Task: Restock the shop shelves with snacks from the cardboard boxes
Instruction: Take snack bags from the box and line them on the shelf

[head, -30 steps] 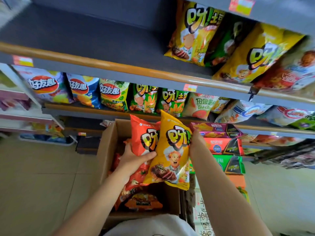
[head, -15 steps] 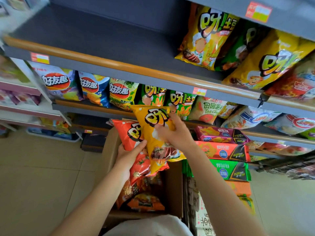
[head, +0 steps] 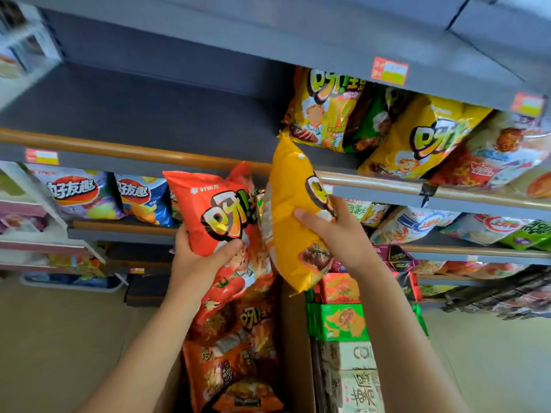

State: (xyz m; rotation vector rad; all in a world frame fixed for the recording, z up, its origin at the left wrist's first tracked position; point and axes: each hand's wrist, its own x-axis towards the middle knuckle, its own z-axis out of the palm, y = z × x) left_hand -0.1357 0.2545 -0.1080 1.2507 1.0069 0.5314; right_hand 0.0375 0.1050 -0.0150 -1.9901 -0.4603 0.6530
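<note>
Head view: my right hand point(head: 337, 236) grips the yellow bag point(head: 293, 222), top corner level with the shelf rail point(head: 125, 150). Left hand point(head: 202, 257) holds the red bag point(head: 220, 210) over the box point(head: 295, 338). I'd lift yellow clear of the rail, then slide it left of the stocked bags point(head: 325, 111) (bare deck there).

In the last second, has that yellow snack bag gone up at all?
Yes. The yellow bag in the right hand has risen from in front of the cardboard box until its top crosses the wooden shelf rail.
</note>
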